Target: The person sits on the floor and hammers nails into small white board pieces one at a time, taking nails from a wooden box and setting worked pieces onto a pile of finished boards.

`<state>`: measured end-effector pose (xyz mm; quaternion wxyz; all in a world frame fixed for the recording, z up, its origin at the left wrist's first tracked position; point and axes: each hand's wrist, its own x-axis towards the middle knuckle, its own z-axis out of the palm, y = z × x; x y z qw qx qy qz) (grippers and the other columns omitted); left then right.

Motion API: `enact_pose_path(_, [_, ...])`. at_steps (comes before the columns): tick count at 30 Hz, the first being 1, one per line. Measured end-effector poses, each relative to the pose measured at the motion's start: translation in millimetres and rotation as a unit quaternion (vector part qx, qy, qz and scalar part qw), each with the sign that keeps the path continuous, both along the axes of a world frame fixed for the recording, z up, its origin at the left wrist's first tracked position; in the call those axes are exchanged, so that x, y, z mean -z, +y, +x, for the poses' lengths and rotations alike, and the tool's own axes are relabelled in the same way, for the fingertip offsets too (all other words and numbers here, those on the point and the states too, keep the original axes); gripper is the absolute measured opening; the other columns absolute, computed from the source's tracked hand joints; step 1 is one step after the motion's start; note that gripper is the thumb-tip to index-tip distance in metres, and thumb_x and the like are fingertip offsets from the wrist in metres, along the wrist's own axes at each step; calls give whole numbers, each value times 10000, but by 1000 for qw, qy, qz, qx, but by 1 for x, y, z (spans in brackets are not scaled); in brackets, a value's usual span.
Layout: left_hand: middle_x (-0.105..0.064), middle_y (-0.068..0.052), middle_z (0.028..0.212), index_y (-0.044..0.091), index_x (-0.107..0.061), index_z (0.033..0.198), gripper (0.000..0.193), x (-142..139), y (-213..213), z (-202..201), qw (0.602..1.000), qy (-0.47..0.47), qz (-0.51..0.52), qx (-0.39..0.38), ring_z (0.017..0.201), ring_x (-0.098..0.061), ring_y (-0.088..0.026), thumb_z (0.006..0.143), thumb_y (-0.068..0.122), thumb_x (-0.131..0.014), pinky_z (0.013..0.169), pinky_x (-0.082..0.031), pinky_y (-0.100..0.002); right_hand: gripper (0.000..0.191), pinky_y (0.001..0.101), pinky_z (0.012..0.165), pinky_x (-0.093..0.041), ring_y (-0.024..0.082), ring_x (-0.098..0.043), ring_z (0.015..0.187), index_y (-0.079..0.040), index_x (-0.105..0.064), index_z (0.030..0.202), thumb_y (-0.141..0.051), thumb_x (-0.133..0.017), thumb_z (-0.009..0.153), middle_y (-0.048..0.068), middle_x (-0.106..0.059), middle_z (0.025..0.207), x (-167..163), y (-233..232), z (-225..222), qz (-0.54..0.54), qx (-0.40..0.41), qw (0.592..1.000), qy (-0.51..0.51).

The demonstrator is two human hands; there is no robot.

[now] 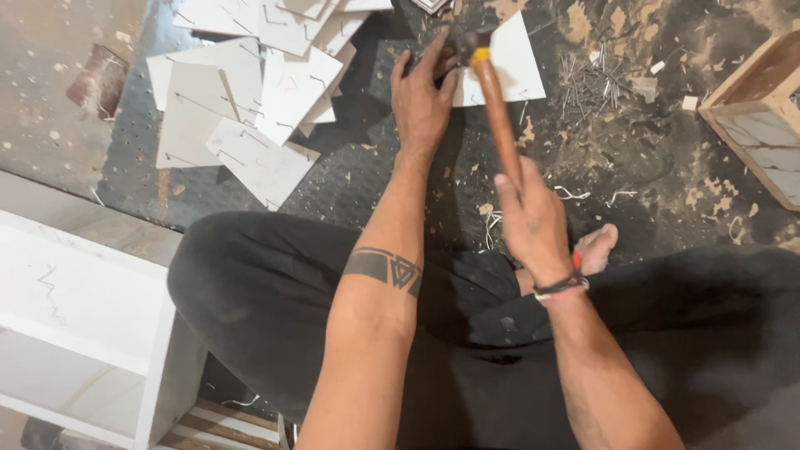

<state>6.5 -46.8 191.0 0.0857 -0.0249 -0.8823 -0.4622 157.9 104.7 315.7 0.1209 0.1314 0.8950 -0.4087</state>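
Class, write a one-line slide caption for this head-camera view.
Seated on the floor, right hand swings a wooden-handled hammer while left hand steadies a white panel.

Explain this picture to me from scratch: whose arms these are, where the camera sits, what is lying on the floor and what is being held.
There is no machine here. The one picture comes from a camera worn on a person's head, looking down at their own arms and crossed legs as they sit on a dusty floor.

The right hand grips the wooden handle of a hammer, whose head is over a white panel. The left hand rests at that panel's edge, fingers beside the hammer head; what they pinch, if anything, is hidden.

To the left lies a heap of white panels. To the right are a scatter of small nails and a wooden box frame. A white shelf unit stands at lower left.
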Motion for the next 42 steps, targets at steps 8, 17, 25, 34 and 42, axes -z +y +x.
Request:
enact_pose_path(8, [-753,-31,1128,158,-590,1396,491,-20,13,6,997,63,52,-2,1106,-703,-221,921,126,-708,1094,-430,-399,324,177,429,-317,22,-402,523,-51,-549,1339,-217,-549,1060,-33,-503,755,2,13,12,-311,168,935,24])
enact_pose_path(17, [-704,-131,907,112,-714,998,251,-57,76,40,967,-7,-166,192,882,-667,-339,868,314,-786,732,-538,-495,259,222,399,-354,50,-403,486,-84,-480,1340,-246,-476,1138,-8,-478,765,-22,53,5,-407,272,857,160])
enact_pose_path(25, [-667,-66,970,95,-611,994,149,-30,115,69,943,13,-290,160,939,-694,-263,885,151,-695,732,-564,-408,236,211,403,-343,46,-393,483,-69,-474,1304,-206,-451,1114,0,-464,753,-23,54,4,-424,292,849,122])
enact_pose_path(34, [-678,-92,981,53,-619,1034,193,-36,90,58,975,-23,-163,149,935,-683,-310,946,220,-658,726,-538,-475,258,211,401,-349,44,-378,479,-50,-480,1306,-196,-443,1098,-3,-452,745,-24,47,-2,-430,284,851,102])
enact_pose_path(42, [-689,-92,954,75,-657,1028,259,-37,92,56,970,-27,-199,135,898,-691,-304,899,296,-700,707,-547,-460,256,210,396,-356,44,-384,478,-64,-478,1310,-212,-445,1104,-11,-449,733,-20,54,-5,-429,320,837,110])
